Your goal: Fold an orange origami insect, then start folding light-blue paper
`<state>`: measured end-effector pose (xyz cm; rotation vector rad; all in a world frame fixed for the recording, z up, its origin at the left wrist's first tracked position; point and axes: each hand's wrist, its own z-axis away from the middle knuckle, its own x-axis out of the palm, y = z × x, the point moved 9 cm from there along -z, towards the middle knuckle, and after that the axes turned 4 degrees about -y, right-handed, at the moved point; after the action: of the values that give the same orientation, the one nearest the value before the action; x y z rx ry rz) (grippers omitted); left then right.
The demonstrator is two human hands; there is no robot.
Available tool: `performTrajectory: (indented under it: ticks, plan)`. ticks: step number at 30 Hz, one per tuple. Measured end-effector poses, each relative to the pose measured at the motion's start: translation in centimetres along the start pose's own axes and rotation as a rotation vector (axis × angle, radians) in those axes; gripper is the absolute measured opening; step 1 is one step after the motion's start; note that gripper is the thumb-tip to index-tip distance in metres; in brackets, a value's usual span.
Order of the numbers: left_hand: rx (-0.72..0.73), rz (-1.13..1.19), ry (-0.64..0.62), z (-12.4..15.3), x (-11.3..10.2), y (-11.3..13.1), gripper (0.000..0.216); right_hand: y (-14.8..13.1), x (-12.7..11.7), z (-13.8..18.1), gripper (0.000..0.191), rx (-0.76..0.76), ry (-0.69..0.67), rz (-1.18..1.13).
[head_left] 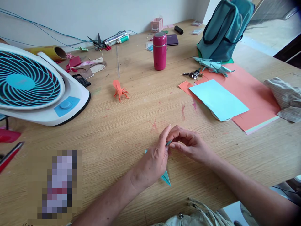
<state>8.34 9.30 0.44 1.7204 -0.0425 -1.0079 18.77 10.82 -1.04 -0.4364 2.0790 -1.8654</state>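
Observation:
Both hands meet over the near middle of the wooden table [113,131], closed on a folded piece of light-blue paper [166,178]. My left hand [156,157] wraps round it from the left and covers most of it; one pointed end sticks out below the palm and a small corner shows at the left. My right hand [188,144] pinches a narrow folded tip of the same paper between thumb and fingers. How the folds run under the fingers is hidden.
An orange folded-paper insect [119,90] stands beyond my hands. A white fan [72,106] is at left, a magenta flask [159,51] behind. Right lie a light-blue sheet [218,99], orange sheets [261,97], keys [194,74], a blue paper figure [215,66] and a teal bag [221,34].

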Motion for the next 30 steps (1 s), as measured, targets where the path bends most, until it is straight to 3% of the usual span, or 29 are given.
performTrajectory:
  ticks: [5,11,17,30]
  plan:
    - [0.025,0.006,-0.001,0.0,0.1,0.2,0.064,-0.5,-0.3,-0.1,0.017,-0.039,0.034,0.075]
    - [0.017,-0.205,0.105,0.8,-0.4,0.3,0.071,-1.5,-0.5,0.2,0.009,-0.110,0.094,0.200]
    - [-0.119,-0.426,0.078,1.1,-0.3,-0.2,0.020,-3.0,0.4,0.9,0.007,-0.223,0.109,0.354]
    - [-0.074,-0.016,0.070,1.5,-0.7,-1.4,0.029,-1.8,1.5,-0.4,0.007,-0.080,-0.050,0.221]
